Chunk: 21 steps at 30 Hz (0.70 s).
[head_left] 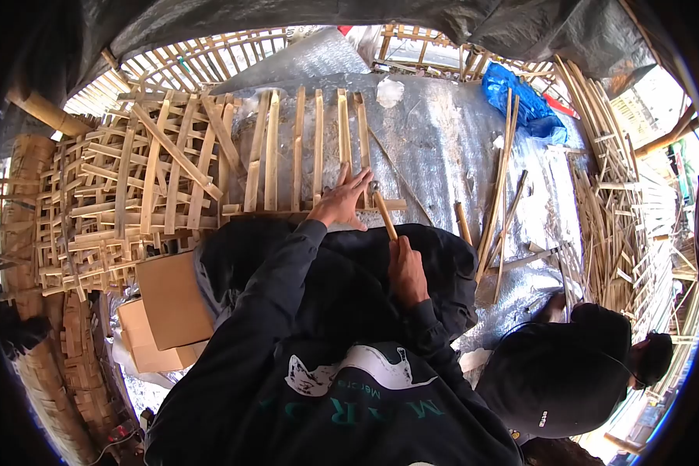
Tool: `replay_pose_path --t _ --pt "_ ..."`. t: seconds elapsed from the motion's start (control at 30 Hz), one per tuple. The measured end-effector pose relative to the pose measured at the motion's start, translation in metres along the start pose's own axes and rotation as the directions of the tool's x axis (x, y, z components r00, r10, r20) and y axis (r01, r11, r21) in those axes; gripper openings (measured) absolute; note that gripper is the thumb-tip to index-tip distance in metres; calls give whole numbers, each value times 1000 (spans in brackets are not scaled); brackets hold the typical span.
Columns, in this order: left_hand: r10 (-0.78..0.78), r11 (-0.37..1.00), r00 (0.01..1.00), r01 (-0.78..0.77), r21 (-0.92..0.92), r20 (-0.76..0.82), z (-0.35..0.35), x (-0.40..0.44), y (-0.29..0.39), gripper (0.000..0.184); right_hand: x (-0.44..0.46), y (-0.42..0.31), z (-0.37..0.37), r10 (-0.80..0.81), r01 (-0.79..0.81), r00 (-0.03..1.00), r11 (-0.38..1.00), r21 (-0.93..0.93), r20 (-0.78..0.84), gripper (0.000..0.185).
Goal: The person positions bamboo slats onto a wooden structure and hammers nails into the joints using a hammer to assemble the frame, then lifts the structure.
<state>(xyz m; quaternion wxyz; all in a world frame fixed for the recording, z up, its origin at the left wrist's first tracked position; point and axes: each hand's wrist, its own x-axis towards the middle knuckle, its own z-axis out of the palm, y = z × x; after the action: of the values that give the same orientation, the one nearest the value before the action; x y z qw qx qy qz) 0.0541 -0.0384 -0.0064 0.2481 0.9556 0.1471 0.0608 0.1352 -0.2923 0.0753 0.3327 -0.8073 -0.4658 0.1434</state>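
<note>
My left hand (pixel 343 199) lies with fingers spread over the lower ends of two upright bamboo slats (pixel 344 124), where they meet a horizontal bamboo strip (pixel 394 205). In my right hand (pixel 408 272) is a hammer (pixel 385 215), gripped by its wooden handle. The hammer's small head is beside the left fingertips, close to the end of a slat (pixel 363 128); whether it touches is too small to tell. More slats (pixel 273 147) stand in a spaced row to the left along the same strip. Any nail there is not visible.
Stacked bamboo lattice panels (pixel 101 179) are on the left, above cardboard boxes (pixel 175 299). Silvery sheeting (pixel 443 140) covers the floor. Loose bamboo strips (pixel 501 182) and a blue plastic bag (pixel 524 105) lie right. Another person in black (pixel 559 373) sits close at lower right.
</note>
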Motion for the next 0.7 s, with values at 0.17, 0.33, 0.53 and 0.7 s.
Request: replay_pose_path --t 0.17,0.33,0.53,0.7 --pt "-43 999 998 42 13 42 -3 -1 3 142 2 -11 -1 51 -47 998 992 116 -35 19" --pt "-7 1000 1000 7 9 12 4 -1 -2 137 1 4 1 66 -66 997 998 -3 41 17" --pt "-4 997 1000 2 71 19 6 -2 -2 139 9 -22 -18 2 4 998 995 96 -68 19" --pt "28 1000 999 -27 8 -40 10 1 -6 129 3 0 -2 76 -69 993 995 -77 93 21"
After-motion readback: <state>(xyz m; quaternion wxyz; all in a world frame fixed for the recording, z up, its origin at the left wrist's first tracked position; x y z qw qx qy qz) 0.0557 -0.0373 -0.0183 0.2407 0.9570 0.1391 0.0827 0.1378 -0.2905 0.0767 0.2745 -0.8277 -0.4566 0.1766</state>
